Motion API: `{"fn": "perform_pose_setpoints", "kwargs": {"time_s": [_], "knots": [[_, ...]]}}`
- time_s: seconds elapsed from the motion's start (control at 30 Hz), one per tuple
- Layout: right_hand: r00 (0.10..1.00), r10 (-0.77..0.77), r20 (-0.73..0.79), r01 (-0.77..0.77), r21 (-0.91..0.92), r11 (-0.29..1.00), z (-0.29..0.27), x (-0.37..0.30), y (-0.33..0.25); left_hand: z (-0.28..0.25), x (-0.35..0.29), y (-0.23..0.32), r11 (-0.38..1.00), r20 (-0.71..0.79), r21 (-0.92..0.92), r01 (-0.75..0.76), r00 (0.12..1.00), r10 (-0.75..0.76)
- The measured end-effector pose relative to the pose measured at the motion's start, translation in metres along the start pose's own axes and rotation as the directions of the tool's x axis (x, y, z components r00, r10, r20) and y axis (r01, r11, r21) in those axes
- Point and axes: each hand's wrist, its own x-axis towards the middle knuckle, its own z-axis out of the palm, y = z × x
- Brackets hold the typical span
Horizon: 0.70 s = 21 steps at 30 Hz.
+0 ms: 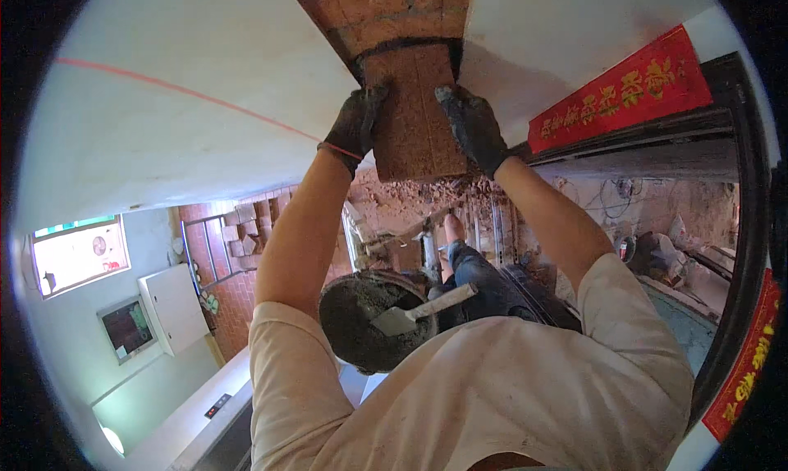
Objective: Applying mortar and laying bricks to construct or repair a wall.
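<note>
A broad reddish-brown brick (416, 118) is held up in front of me, its top end up against a dark gap below the brickwork (394, 7). My left hand (356, 128), in a dark glove, grips its left side. Gloved and smeared with grey, my right hand (476, 128) presses on its right side. Lower down, between my arms, stands a dark bucket (323, 327) of grey mortar (359, 300). A trowel (396, 321) rests in it, its handle pointing right. The brick's back face is hidden.
White wall (205, 36) flanks the brickwork. To the right hangs a red banner (624, 89) above a dark door frame (743, 184). Metal ladder-like rails (499, 225) and rubble (410, 200) lie far below. Stacked blocks (240, 229) sit at the left.
</note>
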Motion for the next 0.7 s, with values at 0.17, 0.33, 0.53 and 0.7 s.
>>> {"fn": "perform_pose_setpoints", "kwargs": {"time_s": [0.17, 0.33, 0.53, 0.7], "knots": [[0.999, 0.042, 0.021, -0.038, -0.178, 0.983, 0.004, 0.013, 0.006, 0.004, -0.005, -0.003, 0.980, -0.091, 0.183, -0.081, 0.991, 0.099], [0.992, -0.106, -0.066, 0.090, -0.203, 0.975, 0.006, 0.022, 0.002, 0.017, -0.001, -0.008, 0.827, -0.037, -0.560, 0.055, 0.995, -0.091], [0.991, -0.113, 0.076, 0.135, -0.466, 0.875, 0.002, 0.032, -0.007, 0.025, 0.011, -0.005, 0.323, 0.241, -0.790, 0.521, 0.749, -0.617], [0.989, -0.145, 0.025, 0.129, -0.623, 0.771, 0.005, 0.038, -0.005, 0.033, 0.015, -0.015, 0.415, 0.216, -0.654, 0.633, 0.682, -0.699]]}}
